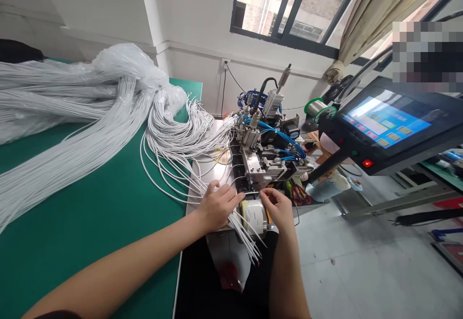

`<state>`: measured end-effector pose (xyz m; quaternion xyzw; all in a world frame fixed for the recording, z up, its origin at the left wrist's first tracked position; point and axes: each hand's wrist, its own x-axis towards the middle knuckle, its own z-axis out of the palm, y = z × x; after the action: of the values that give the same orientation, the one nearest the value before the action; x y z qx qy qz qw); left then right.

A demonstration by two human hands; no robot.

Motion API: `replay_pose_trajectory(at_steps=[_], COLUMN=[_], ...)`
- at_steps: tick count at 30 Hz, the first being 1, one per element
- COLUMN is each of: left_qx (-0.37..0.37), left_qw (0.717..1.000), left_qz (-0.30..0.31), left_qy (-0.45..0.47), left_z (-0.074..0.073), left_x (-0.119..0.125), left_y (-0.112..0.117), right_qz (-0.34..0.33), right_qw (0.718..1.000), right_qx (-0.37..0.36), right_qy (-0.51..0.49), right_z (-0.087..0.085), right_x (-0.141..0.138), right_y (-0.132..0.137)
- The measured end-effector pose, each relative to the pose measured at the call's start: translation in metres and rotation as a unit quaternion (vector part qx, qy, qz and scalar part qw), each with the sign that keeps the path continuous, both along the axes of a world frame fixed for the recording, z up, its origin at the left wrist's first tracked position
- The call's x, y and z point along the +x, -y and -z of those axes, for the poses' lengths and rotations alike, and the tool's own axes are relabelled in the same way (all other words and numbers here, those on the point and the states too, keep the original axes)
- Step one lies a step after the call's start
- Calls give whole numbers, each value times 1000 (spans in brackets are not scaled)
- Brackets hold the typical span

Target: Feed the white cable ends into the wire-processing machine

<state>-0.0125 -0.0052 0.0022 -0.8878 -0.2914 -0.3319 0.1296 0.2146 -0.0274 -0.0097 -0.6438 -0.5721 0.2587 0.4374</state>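
The left hand (219,206) and the right hand (278,207) each pinched one white wire (252,193), which ran flat between them at the front of the machine (255,157), just above a silver can (254,218). The step looked like lining that wire up with the machine, and the next move seemed to call for a steady, straight hold. More wires (245,236) passed under the left palm (I could not tell if it gripped them too). On the green table (155,213), a clear bag (121,59) was wrapped around part of a big pile of long wires (90,145). A spool (327,112) beside the screen (387,121) had shiny wire (318,107) on it. What the can held, I could not tell.
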Motion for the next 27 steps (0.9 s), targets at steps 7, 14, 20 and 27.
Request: replay_pose_trajectory(at_steps=[7,14,20,27], left_qx=[-5,-31,-62,-93], left_qw=[999,998,996,993], left_qz=[-35,-48,-58,-66], left_qy=[-6,-21,-26,-25], left_z=[3,5,8,7], left_x=[1,2,2,3], left_y=[0,-1,-2,-2], right_qz=[-64,-86,-56,14], right_qw=[998,975,963,969], right_qx=[16,-29,-49,-25], right_qy=[-21,-202,-259,-244], right_z=[10,30,42,45], right_x=[-2,0,-5,3], right_y=[-19,-32,-29,-7])
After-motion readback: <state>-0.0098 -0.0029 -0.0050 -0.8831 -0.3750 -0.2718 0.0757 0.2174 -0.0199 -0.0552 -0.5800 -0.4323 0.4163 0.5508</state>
